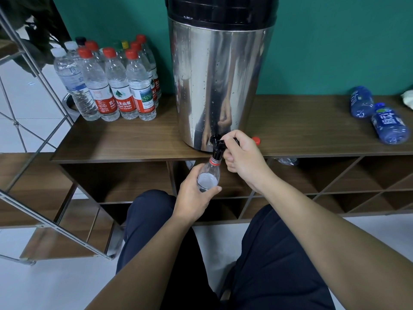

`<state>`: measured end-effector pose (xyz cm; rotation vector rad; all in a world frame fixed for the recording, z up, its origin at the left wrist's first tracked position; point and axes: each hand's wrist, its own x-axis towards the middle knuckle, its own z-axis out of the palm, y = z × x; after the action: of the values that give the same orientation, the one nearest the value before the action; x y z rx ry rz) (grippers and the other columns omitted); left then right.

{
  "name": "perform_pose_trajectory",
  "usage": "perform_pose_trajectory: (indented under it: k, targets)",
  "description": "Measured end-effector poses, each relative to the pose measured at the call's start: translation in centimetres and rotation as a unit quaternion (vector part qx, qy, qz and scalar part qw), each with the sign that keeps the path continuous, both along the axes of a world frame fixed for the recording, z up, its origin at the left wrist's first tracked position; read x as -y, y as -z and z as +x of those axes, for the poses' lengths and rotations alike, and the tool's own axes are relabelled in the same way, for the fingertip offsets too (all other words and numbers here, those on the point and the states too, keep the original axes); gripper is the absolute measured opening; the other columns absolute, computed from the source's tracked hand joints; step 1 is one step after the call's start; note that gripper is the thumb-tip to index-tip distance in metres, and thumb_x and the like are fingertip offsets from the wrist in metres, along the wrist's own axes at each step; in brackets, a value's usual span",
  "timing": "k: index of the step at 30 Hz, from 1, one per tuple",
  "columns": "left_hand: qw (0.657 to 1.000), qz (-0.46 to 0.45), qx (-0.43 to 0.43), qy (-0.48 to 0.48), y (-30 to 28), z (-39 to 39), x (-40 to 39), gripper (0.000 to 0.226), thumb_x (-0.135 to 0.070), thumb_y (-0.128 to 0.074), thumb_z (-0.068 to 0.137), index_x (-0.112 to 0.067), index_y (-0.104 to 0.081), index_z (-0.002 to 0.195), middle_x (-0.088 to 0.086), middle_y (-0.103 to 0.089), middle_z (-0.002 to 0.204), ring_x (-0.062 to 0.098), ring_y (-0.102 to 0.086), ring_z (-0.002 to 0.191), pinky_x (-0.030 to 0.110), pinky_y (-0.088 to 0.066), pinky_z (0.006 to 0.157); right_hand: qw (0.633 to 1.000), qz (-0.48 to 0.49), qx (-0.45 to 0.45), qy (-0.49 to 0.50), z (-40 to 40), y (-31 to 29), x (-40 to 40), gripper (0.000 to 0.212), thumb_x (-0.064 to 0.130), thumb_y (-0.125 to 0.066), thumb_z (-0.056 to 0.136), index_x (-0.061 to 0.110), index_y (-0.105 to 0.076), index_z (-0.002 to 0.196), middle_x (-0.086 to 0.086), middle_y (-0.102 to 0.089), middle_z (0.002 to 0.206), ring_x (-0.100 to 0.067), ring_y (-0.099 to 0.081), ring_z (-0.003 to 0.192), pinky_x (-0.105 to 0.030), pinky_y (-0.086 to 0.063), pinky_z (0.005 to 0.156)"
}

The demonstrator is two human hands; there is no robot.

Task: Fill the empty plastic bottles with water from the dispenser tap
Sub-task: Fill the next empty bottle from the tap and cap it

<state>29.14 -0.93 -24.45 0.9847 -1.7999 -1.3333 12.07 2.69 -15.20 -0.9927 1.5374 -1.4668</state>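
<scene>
A tall steel water dispenser (220, 86) stands on the wooden counter (125, 139), its black tap (217, 145) jutting over the front edge. My left hand (196, 195) grips a clear plastic bottle (209, 175) with a red neck ring, its open mouth right under the tap spout. Water shows inside the bottle's upper part. My right hand (242, 157) curls round the tap's black lever. A loose red cap (256, 140) lies on the counter just behind my right hand.
Several capped water bottles (111, 86) stand grouped at the counter's left back. Two blue bottles (377, 115) lie on their sides at the right. Open cubby shelves (335, 180) run beneath the counter; a metal rack (33, 121) leans at the left. My knees are below.
</scene>
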Motion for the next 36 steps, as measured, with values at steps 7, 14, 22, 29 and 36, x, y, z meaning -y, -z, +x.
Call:
perform_pose_trajectory:
  k: [7,14,22,29,36]
  targets:
    - [1.0,-0.001,-0.005,0.004,-0.01,0.02,0.04,0.066,-0.019,-0.095,0.088,-0.051,-0.058,0.133,-0.02,-0.073,0.122,0.002,-0.07,0.115,0.011,-0.053,0.093,1.0,0.004,-0.003,0.001,0.06,-0.14,-0.03,0.017,0.032,-0.055,0.115,0.019,-0.062,0.108,0.003,-0.041,0.062,-0.016,-0.031,0.055,-0.031,-0.026,0.05]
    - [1.0,0.003,-0.005,0.009,0.43,-0.09,0.21,0.066,-0.021,-0.096,0.088,-0.043,-0.061,0.14,-0.018,-0.074,0.122,0.005,-0.071,0.115,0.023,-0.057,0.1,1.0,0.001,-0.007,-0.004,0.13,-0.34,-0.21,0.016,0.03,-0.054,0.116,0.018,-0.062,0.107,0.001,-0.04,0.062,-0.016,-0.03,0.054,-0.029,-0.026,0.049]
    - [1.0,0.007,-0.006,0.011,0.37,0.05,0.24,0.067,-0.019,-0.095,0.088,-0.04,-0.061,0.142,-0.019,-0.074,0.122,0.004,-0.071,0.115,0.018,-0.054,0.099,1.0,-0.006,-0.003,-0.002,0.21,-0.24,-0.11,0.017,0.028,-0.054,0.116,0.015,-0.061,0.108,-0.001,-0.038,0.063,-0.017,-0.03,0.055,-0.029,-0.028,0.049]
    - [1.0,0.009,-0.016,0.011,0.83,-0.19,0.28,0.066,-0.021,-0.095,0.087,-0.041,-0.062,0.141,-0.014,-0.075,0.123,0.01,-0.072,0.116,0.034,-0.059,0.104,1.0,-0.004,-0.013,-0.003,0.21,-0.28,-0.15,0.02,0.029,-0.054,0.116,0.011,-0.061,0.111,-0.002,-0.04,0.064,-0.017,-0.032,0.056,-0.03,-0.029,0.049]
    - [1.0,0.009,-0.012,0.012,0.85,-0.15,0.3,0.066,-0.021,-0.095,0.088,-0.041,-0.062,0.141,-0.016,-0.074,0.122,0.008,-0.072,0.116,0.026,-0.057,0.101,1.0,-0.004,-0.01,-0.001,0.28,-0.29,-0.24,0.019,0.029,-0.054,0.116,0.012,-0.06,0.111,-0.001,-0.039,0.063,-0.017,-0.032,0.056,-0.029,-0.029,0.049]
